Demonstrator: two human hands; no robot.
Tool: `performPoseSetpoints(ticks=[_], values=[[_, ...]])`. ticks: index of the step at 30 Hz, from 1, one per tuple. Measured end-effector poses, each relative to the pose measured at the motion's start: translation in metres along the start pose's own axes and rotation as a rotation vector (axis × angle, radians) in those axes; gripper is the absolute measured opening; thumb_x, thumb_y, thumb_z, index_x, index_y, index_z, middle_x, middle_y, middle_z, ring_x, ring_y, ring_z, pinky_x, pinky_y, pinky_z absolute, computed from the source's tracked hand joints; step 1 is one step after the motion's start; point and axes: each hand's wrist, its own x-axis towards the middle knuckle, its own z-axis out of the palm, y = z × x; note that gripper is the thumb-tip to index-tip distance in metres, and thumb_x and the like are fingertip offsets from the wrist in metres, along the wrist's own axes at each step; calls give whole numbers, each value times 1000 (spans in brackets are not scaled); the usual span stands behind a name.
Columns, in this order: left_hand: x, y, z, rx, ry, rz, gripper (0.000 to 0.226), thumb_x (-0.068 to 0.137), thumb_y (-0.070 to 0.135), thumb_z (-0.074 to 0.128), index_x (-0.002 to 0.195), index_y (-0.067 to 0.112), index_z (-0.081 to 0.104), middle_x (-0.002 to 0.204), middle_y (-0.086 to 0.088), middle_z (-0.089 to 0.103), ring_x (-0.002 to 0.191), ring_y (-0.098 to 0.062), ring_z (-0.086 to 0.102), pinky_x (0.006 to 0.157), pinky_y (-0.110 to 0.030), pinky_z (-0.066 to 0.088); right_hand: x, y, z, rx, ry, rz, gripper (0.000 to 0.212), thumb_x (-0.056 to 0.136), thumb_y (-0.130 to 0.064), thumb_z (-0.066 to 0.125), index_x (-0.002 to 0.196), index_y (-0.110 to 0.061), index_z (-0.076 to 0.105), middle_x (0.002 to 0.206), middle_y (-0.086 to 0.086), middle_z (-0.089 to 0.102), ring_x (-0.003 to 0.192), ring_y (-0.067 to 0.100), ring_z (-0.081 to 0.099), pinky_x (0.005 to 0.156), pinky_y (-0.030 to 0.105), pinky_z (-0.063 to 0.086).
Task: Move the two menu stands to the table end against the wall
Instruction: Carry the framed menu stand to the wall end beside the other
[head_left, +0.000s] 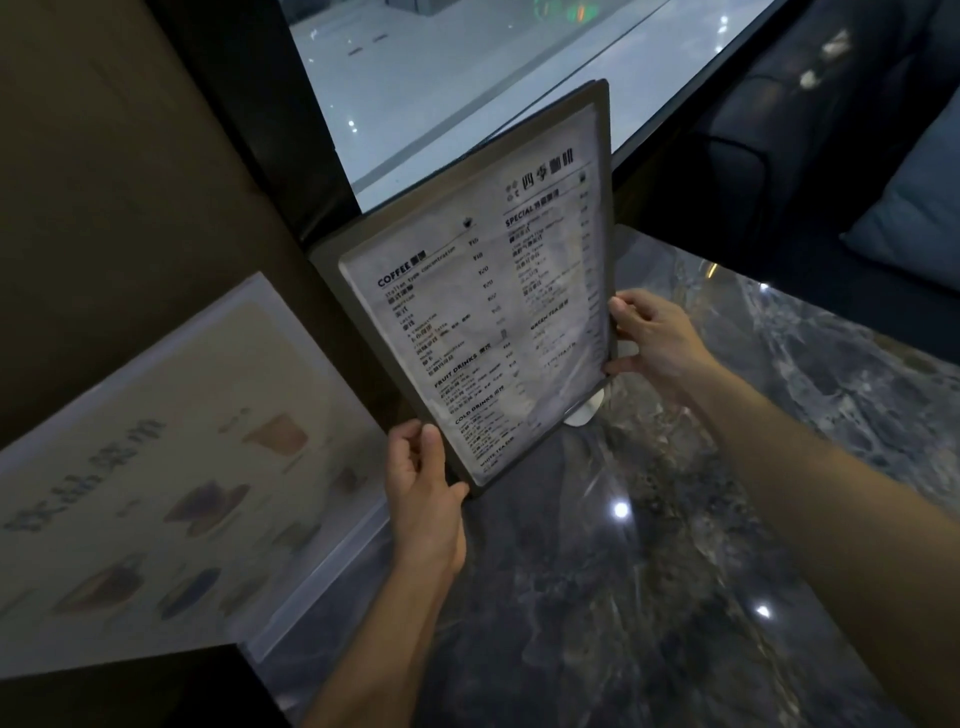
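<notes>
Second of two steps, by the look of it: pale illustrated drinks menu stand in clear acrylic (156, 467) already leaning at the brown wall (130, 182) on the left edge of the dark marbled stone table (675, 571). Dark-framed black-and-white coffee menu stand (478, 291) held tilted near the window corner, white base (584, 413) low at the table, contact unclear. Left hand (423, 493) clamped on the frame's lower corner, right hand (652, 335) pinching its right edge. Next, probably: swing upright, set flat beside the first, close to the wall, then release without tipping.
</notes>
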Motion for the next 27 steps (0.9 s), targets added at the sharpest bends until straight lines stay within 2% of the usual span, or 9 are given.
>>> performPoseSetpoints(ticks=[6,11,13,17,21,24,27], values=[[0,-2,2,-23,24,15,26,94,28,43,77,42,58,81,25,65,85,5,63,70,-37,52,12,-4,4,-25,-43,-1,20,93,-25,46,81,-23,63,78,-4,57,71,9,56,56,44,56],[-2,0,4,-37,21,-10,29,93,29,44,75,45,60,89,23,65,98,-4,58,89,-53,46,19,-3,4,-67,-64,-4,21,92,-27,48,78,-26,64,78,-2,53,74,13,53,63,49,56],[-3,-1,4,-43,20,-23,27,92,30,45,76,44,60,95,19,64,100,-7,58,92,-57,46,21,-3,4,-72,-63,3,21,92,-29,49,79,-27,65,77,-4,54,75,12,53,64,48,56],[-4,-2,3,-31,24,-31,23,91,32,46,78,45,61,89,24,64,98,-3,57,94,-61,43,20,-1,6,-90,-54,18,22,92,-31,47,82,-31,66,85,-6,60,86,13,58,64,44,57],[-5,-3,2,-40,2,-31,11,78,44,51,80,47,61,90,25,64,96,-1,59,92,-56,45,16,1,7,-148,-52,40,22,93,-36,44,85,-34,65,91,-8,63,90,13,59,65,38,57],[-4,-4,1,-14,-19,-14,14,72,49,52,83,48,59,87,26,66,90,7,62,89,-49,47,15,3,6,-240,-39,53,20,92,-41,42,90,-36,62,89,-14,61,85,9,57,66,33,52],[-4,-5,0,9,-19,-3,16,71,50,51,86,47,58,90,28,66,91,8,61,90,-49,45,12,7,5,-307,-32,34,21,91,-43,43,103,-35,59,92,-14,60,82,2,54,63,26,46]])
